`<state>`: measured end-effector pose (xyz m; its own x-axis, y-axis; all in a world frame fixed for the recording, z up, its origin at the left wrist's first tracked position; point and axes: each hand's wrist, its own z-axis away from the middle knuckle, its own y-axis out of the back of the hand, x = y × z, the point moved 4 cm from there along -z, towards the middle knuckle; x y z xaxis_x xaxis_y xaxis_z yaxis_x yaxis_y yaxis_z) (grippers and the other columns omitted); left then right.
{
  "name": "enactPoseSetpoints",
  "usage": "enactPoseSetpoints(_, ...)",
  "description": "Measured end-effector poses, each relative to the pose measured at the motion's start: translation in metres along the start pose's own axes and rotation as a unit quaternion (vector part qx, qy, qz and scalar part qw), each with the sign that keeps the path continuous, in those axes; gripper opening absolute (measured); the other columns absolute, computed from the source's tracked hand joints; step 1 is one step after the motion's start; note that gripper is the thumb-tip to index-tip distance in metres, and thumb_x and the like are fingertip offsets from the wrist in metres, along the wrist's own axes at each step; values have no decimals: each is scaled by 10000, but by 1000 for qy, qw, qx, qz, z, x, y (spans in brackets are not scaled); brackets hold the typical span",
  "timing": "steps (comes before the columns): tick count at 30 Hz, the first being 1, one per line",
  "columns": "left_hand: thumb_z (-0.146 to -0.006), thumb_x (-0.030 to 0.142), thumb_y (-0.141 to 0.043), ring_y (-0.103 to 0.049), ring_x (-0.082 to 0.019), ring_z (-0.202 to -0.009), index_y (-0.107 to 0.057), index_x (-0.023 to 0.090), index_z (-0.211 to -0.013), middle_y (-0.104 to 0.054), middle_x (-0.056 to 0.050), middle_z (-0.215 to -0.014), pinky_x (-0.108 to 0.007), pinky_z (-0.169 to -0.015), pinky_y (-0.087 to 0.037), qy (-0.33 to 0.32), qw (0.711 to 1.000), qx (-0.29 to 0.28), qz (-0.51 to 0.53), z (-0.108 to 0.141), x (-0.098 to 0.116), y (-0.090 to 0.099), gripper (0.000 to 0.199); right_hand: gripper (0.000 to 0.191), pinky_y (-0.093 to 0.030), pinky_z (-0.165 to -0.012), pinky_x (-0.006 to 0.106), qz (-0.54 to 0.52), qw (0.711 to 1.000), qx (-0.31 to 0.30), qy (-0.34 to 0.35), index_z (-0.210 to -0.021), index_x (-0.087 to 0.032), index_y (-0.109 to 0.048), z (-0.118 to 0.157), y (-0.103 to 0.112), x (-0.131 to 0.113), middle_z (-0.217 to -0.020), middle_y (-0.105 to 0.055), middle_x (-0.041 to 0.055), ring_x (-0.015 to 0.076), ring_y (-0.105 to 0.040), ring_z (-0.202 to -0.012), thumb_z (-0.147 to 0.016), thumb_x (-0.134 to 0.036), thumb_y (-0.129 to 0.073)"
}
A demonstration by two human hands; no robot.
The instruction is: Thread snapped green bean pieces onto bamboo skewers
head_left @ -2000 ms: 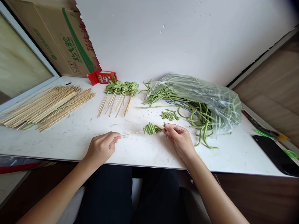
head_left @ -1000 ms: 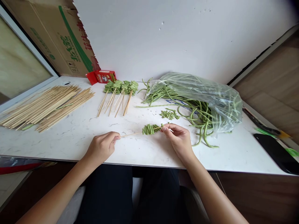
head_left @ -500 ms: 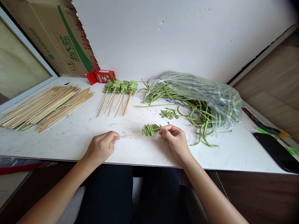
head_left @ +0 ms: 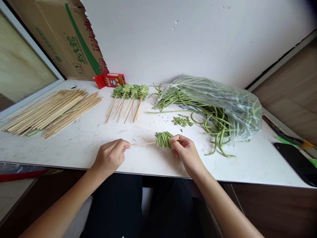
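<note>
My left hand [head_left: 111, 155] is closed on one end of a thin wooden skewer [head_left: 143, 143]. Green bean pieces [head_left: 162, 140] are threaded side by side toward the skewer's other end. The fingers of my right hand [head_left: 184, 150] pinch the outermost bean pieces, and the skewer's tip shows just past them. Beyond my hands lies a small pile of cut bean bits [head_left: 182, 120]. Finished bean skewers [head_left: 131, 91] rest in a row farther back, their bare sticks pointing toward me.
Loose bamboo skewers [head_left: 49, 112] are heaped at the left. Long green beans [head_left: 218, 119] spill from a clear plastic bag [head_left: 242, 109] at the right. A red box [head_left: 114, 80] stands by the wall near a cardboard sheet [head_left: 61, 36]. A black phone [head_left: 294, 162] lies far right.
The bean pieces are packed closer together along the skewer. My right hand has shifted onto the outer pieces, and more of the tip shows. The view has turned slightly.
</note>
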<state>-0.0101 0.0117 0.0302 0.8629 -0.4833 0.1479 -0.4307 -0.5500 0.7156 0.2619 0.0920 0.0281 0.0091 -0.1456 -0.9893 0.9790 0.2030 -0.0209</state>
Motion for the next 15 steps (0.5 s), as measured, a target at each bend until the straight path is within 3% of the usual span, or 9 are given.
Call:
enactPoseSetpoints(6, -835, -100, -421, -735, -142, -676, -643, 190, -897, -749, 8, -766, -237, -606, -580, -15, 1000, 8, -13, -2, 5, 3, 371, 400, -217, -489, 270, -28, 998, -8, -54, -818, -185, -700, 0, 3, -2, -613, -552, -31, 91, -321, -511, -750, -549, -852)
enactPoseSetpoints(15, -855, -103, -401, -757, -128, -702, -634, 189, -930, -758, 14, -794, -214, -623, -591, 5, 1000, 7, -5, -3, 2, 3, 380, 453, -228, -501, 257, -38, 999, -7, -20, -1073, -190, -710, -1, 9, -7, -739, -647, -5, 96, -351, -550, -832, -557, -822)
